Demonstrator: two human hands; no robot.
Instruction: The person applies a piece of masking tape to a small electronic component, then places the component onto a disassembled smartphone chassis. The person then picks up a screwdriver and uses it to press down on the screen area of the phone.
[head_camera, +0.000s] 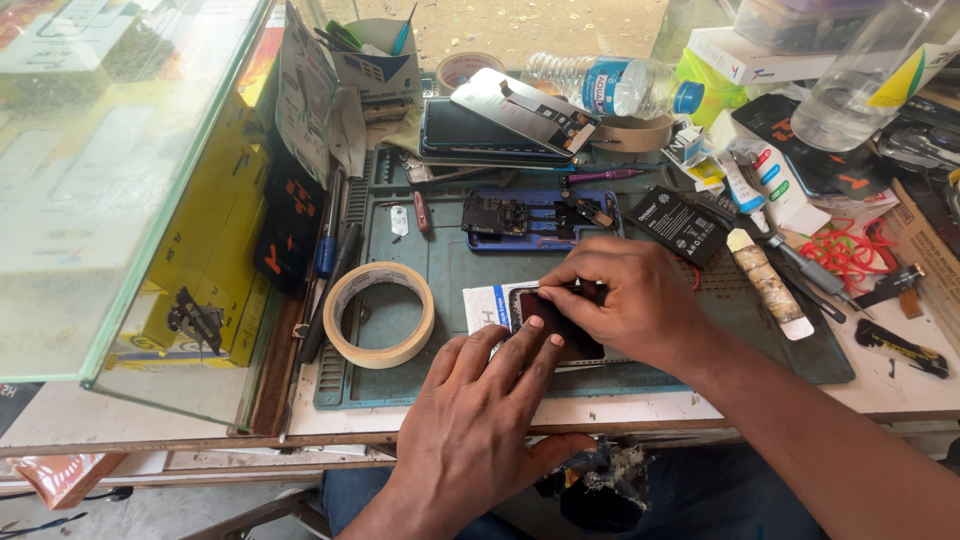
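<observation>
Phone (560, 325) is pinned flat by spread left hand (480, 400); its top edge is pinched by right hand (625, 300). Opened phone (540, 218) at 12 o'clock lies stripped, battery (680, 225) out.

Single head-worn view, close in, angled steeply down and forward over the dark green rubber work mat (450, 265) on the cluttered workbench; glass display case (120, 180) at its left edge.

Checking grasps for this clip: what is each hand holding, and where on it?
Both hands press a dark phone part flat on the mat. Left hand: fingertips on its near edge. Right hand: covers its far end. Nothing is lifted.
</observation>
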